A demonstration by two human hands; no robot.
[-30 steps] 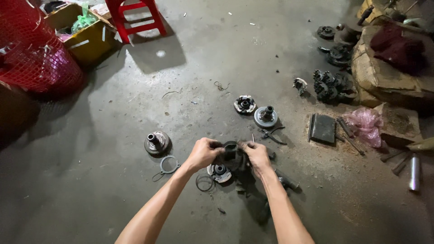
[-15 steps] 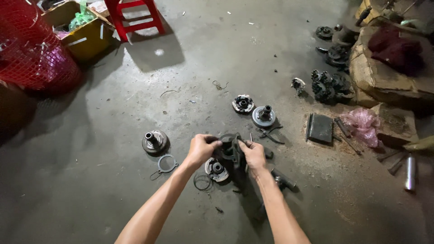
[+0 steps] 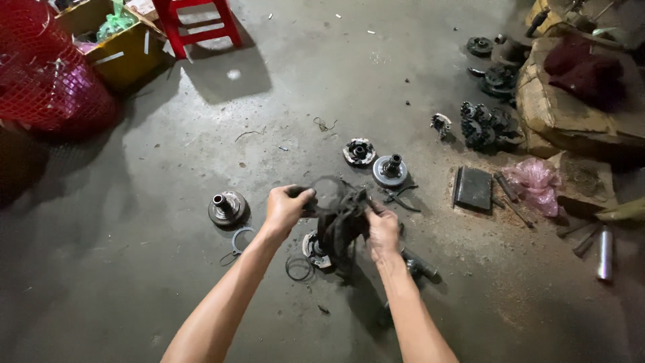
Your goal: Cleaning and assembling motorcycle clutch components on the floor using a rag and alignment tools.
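Hands, left (image 3: 285, 208) and right (image 3: 383, 232), grip a dark greasy rag (image 3: 339, 218); cardboard box (image 3: 124, 57) holds green scraps.

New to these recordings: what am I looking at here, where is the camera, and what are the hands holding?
There is no machine here. A camera worn on a person's head looks down at their two bare arms over a grey concrete floor. The left hand and right hand both grip a dark, greasy rag wrapped around a round part. On the floor lie a round metal hub, loose rings, two more round parts, pliers and a pink plastic bag. A red stool and a cardboard box stand at the top left.
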